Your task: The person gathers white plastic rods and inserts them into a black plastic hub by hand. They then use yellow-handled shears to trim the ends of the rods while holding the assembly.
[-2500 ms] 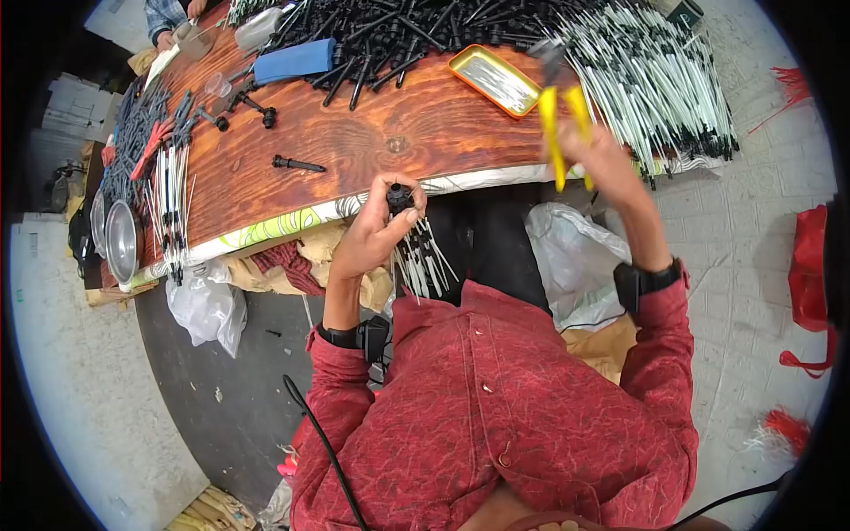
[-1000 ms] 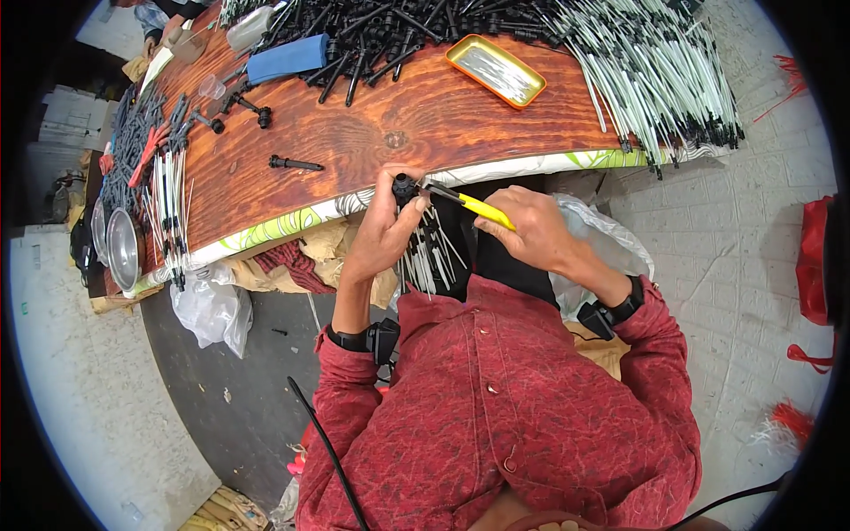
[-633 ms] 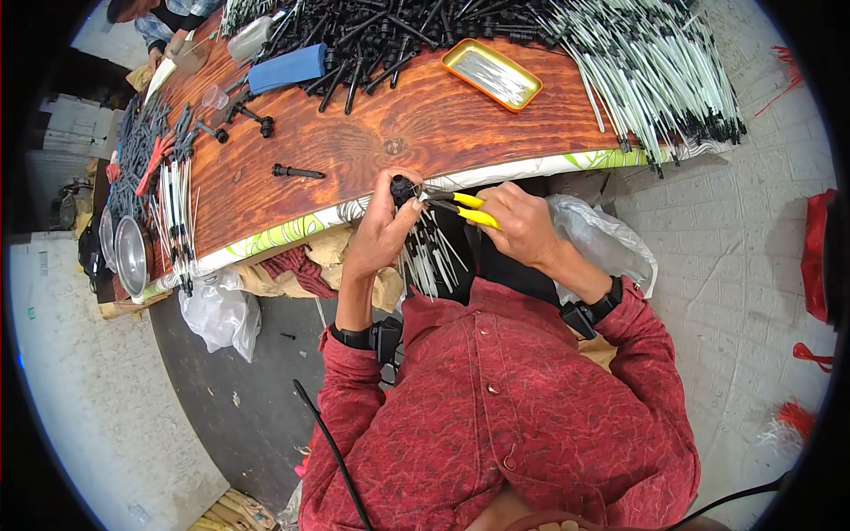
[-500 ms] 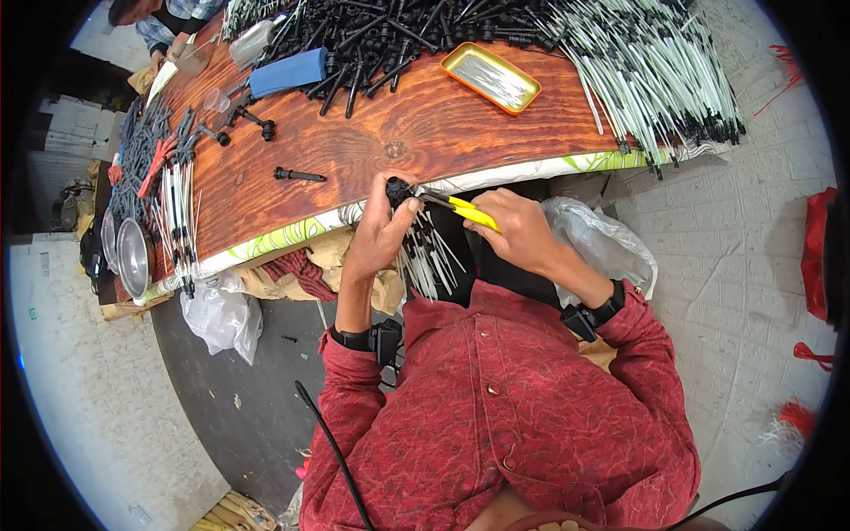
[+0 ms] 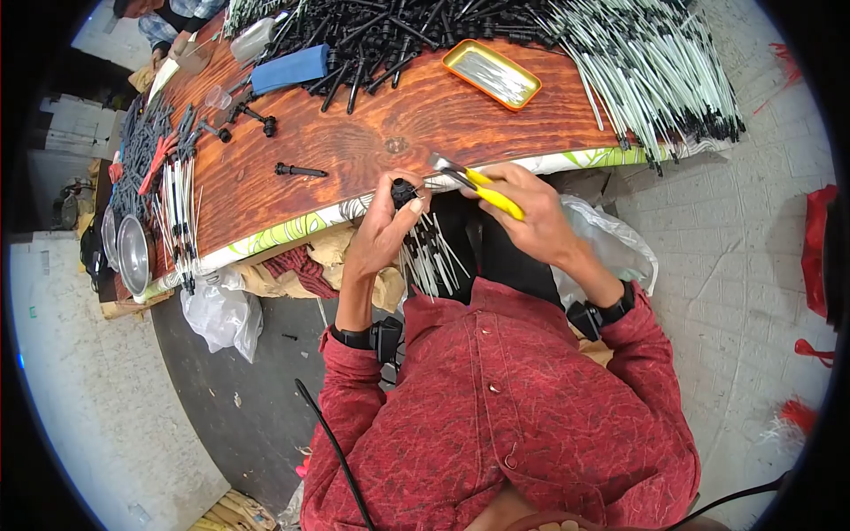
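The left hand (image 5: 382, 232) is clenched around a bundle of thin white rods (image 5: 427, 257), with a small black cap (image 5: 404, 190) poking up between thumb and forefinger — it sits just off the near edge of the wooden table (image 5: 372, 146), over the person's lap. The right hand (image 5: 531, 217) grips yellow-handled pliers (image 5: 474, 180), fingers wrapped round the handles and the metal nose pointed at the cap; whether the tips actually bite it I cannot tell.

The rods fan out below the fist, so they look light and springy, liable to slip past one another unless held close under the cap. The cap looks small and hard — best pinched at its sides, I judge.

On the table beyond the hands, a lone black bolt-like piece (image 5: 299, 170) lies toward the left. Farther in from the table's near edge sits an orange tray (image 5: 492, 73), with a blue block (image 5: 289, 69) to its left. A heap of black rods (image 5: 390, 31) covers the far side, and a spread of white rods (image 5: 655, 71) hangs over the right end. Off the table's left end stands a steel bowl (image 5: 133, 255), and a clear plastic bag (image 5: 221, 310) lies on the floor below.
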The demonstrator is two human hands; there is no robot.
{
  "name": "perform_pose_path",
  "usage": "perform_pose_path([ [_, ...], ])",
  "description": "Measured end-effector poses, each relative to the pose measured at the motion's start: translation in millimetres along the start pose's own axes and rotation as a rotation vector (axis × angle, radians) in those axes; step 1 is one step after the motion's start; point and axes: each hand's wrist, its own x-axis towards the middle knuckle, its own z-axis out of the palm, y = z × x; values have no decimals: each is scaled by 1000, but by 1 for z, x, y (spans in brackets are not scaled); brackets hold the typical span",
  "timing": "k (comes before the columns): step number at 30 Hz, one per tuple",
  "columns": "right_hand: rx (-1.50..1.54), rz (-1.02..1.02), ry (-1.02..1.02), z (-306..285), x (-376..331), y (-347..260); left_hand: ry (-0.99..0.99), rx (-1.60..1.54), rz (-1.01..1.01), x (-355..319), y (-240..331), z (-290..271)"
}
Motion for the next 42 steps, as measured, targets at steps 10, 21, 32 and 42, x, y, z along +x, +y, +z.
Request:
perform_pose_path([
  [10, 37, 29, 19, 36, 15, -6, 55, 62, -10, -3, 5, 13],
  [21, 82, 94, -104, 11, 2, -2, 65, 132, 4, -5, 4, 11],
  [32, -366, 24, -283, -28, -15, -17, 36, 154, -48, -5, 12, 20],
  [42, -540, -38, -244, -31, -11, -29, 63, 207, 9, -4, 0, 19],
])
